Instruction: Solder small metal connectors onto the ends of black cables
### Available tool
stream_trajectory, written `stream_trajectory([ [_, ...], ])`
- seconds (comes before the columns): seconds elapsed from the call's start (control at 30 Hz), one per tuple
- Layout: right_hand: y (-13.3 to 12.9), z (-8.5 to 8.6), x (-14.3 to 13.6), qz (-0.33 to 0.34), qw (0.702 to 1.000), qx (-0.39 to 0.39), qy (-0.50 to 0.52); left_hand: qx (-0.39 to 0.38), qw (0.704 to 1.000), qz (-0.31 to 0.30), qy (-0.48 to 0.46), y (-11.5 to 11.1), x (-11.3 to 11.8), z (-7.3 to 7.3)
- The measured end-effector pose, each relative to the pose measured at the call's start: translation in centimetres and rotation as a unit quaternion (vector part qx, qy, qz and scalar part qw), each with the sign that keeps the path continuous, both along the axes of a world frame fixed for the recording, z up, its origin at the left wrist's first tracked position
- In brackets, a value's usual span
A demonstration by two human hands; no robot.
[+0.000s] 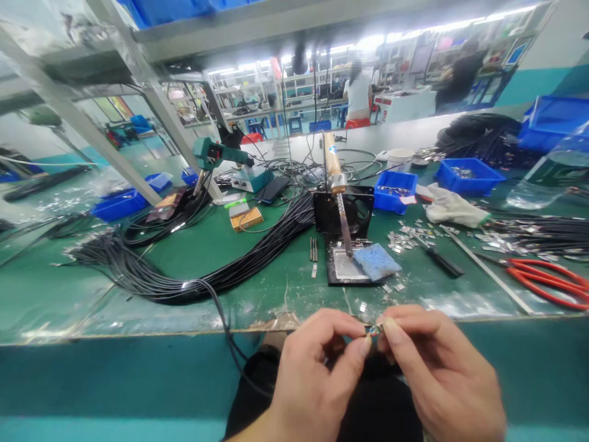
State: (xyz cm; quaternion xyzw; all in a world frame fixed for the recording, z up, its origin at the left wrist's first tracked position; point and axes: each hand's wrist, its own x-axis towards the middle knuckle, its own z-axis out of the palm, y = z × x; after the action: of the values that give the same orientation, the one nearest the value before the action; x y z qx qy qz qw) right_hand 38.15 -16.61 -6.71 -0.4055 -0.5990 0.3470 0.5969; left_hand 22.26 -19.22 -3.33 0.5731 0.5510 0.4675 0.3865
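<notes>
The grip is narrow, left hand [319, 368] and right hand [444, 371] pinching a tiny connector [373, 330] just off the near edge of the table [257, 301], so a slipping fingertip could drop it into the lap [377, 399].

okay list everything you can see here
Bench: one, green, midframe
Soldering iron: one, tan-handled, centre
Sponge: one, blue, beside iron tip
Fan: one, black, behind the iron
Cable bundles: several, black, left and right
Bins: several, blue, both sides
Metal pieces: many, silver, right
Glove: one, white, right
Hand tool: one, red-handled, right
Bottle: one, clear, right edge
Small box: one, orange, left of centre
Gun-shaped tool: one, teal, left
Shelf: one, grey, overhead
People: two, white and dark clothes, background
Wired part: one, multicoloured, between hands
Trousers: one pair, black, bottom
Left hand: one, bare, bottom, grip on the part
Right hand: one, bare, bottom, grip on the part
</notes>
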Motion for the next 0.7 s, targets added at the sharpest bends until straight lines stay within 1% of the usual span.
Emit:
stream_trajectory([
  [0.07, 0.9, 0.0, 0.6, -0.041, 0.999, -0.016, -0.018, 0.051, 0.998, -0.012, 0.046, -0.4, -0.3, -1.2],
  [0.1, 1.7, -0.1, 1.0, -0.066, 0.997, -0.022, -0.03, 0.087, 0.992, -0.034, 0.08, -0.7, -0.5, -1.8],
  [0.13, 2.6, -0.1, 1.4, -0.09, 0.995, -0.023, -0.037, 0.133, 0.982, -0.071, 0.115, -1.0, -0.9, -2.2],
  [0.17, 3.5, -0.2, 1.8, -0.109, 0.993, -0.026, -0.04, 0.188, 0.964, -0.113, 0.151, -1.2, -1.4, -2.3],
  [0.2, 4.5, -0.3, 2.1, -0.119, 0.991, -0.035, -0.046, 0.234, 0.943, -0.147, 0.186, -1.3, -2.0, -2.1],
  [0.23, 5.4, -0.5, 2.4, -0.128, 0.99, -0.038, -0.05, 0.262, 0.927, -0.153, 0.22, -1.1, -2.8, -1.5],
  [0.27, 6.1, -0.6, 2.6, -0.134, 0.988, -0.044, -0.055, 0.263, 0.92, -0.138, 0.256, -0.6, -3.7, -0.7],
  [0.3, 6.7, -0.8, 2.7, -0.138, 0.987, -0.05, -0.061, 0.23, 0.92, -0.106, 0.298, 0.3, -4.8, 0.3],
  [0.33, 7.1, -1.0, 2.7, -0.143, 0.986, -0.055, -0.065, 0.194, 0.914, -0.053, 0.352, 1.6, -5.9, 1.3],
  [0.37, 7.3, -1.2, 2.7, -0.149, 0.984, -0.062, -0.07, 0.142, 0.898, 0.003, 0.416, 3.1, -7.2, 2.3],
  [0.4, 7.5, -1.4, 2.7, -0.155, 0.983, -0.067, -0.073, 0.114, 0.89, 0.037, 0.441, 4.8, -8.5, 3.0],
  [0.43, 7.5, -1.6, 2.7, -0.16, 0.981, -0.072, -0.077, 0.093, 0.884, 0.056, 0.455, 6.5, -9.7, 3.5],
  [0.5, 7.5, -1.9, 2.8, -0.166, 0.979, -0.083, -0.087, 0.048, 0.876, 0.065, 0.475, 9.7, -11.6, 3.7],
  [0.57, 7.5, -2.2, 3.0, -0.164, 0.977, -0.092, -0.097, 0.008, 0.875, 0.063, 0.48, 11.8, -12.8, 3.3],
  [0.63, 7.6, -2.3, 3.2, -0.158, 0.977, -0.099, -0.105, -0.018, 0.882, 0.058, 0.467, 12.7, -13.4, 3.0],
  [0.7, 7.8, -2.2, 3.4, -0.152, 0.977, -0.101, -0.11, -0.033, 0.897, 0.055, 0.436, 13.0, -13.9, 3.5],
])
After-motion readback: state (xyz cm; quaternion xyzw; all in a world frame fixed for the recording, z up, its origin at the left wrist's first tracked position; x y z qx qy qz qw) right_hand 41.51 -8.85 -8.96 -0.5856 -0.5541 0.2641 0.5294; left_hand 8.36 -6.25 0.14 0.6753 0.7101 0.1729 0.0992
